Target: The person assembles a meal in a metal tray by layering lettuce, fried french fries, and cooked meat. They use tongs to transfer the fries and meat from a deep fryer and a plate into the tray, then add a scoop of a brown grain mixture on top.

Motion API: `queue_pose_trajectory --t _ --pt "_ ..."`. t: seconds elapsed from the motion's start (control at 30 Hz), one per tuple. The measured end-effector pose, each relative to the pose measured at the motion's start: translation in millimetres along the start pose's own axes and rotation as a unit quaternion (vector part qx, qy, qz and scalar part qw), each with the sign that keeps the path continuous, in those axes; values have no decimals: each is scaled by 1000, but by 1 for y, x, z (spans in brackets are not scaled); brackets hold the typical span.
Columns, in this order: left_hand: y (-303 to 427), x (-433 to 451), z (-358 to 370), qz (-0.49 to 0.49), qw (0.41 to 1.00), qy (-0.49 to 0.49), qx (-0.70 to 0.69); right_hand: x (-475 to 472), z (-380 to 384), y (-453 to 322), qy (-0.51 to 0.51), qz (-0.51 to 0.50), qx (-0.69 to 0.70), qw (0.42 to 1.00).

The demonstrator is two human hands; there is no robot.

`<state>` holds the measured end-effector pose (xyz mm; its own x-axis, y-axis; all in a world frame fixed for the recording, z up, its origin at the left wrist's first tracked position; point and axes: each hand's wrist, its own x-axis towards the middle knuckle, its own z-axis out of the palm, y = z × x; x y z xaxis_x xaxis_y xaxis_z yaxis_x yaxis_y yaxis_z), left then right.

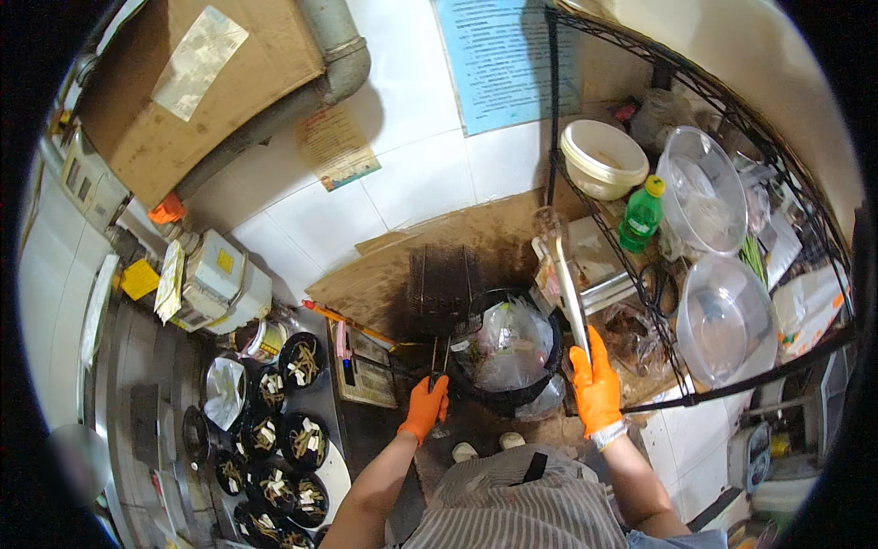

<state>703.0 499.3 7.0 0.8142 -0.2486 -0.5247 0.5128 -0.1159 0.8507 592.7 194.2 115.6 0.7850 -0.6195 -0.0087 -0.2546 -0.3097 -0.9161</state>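
My left hand [425,406], in an orange glove, is closed around the two-wire handle of a dark wire fryer basket [444,285]. The basket extends away from me beside a black bin [521,401]. Its mesh is dark and blurred, so its contents cannot be made out. In my right hand [595,384], also gloved in orange, is a long metal utensil [569,285] that looks like tongs. It points up and away, right of the bin, and its far end is blurred. Clear plastic bags [516,340] with refuse fill the bin.
On the left counter [339,463] stand several black bowls [304,439] of brown strips and white pieces. A black wire rack [675,401] at right holds clear plastic tubs [726,319], a cream tub [600,161] and a green bottle [639,216]. A cardboard box [226,151] hangs over the upper left.
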Motion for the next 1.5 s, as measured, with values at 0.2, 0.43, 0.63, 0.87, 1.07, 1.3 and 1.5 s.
queue_pose_trajectory --t 0.2,0.43,0.63,0.87,1.07,1.3,1.5 --pt "-25 -17 -8 61 989 112 68 27 5 21 -85 -264 -225 934" --pt "-21 -60 6 40 970 143 194 40 6 4 -22 -143 -59 988" --pt "-47 -83 6 9 981 174 82 27 -14 -3 -118 -46 -85 988" --pt "-95 -155 -19 178 824 397 363 -5 27 19 -187 -72 38 979" --pt "-112 -317 -17 181 589 703 355 -21 75 18 -264 15 162 951" --pt "-168 -548 77 50 771 593 -224 -211 81 -62 -479 -164 -23 862" --pt "-250 -651 176 40 535 804 -254 -353 102 -42 -614 -53 33 787"
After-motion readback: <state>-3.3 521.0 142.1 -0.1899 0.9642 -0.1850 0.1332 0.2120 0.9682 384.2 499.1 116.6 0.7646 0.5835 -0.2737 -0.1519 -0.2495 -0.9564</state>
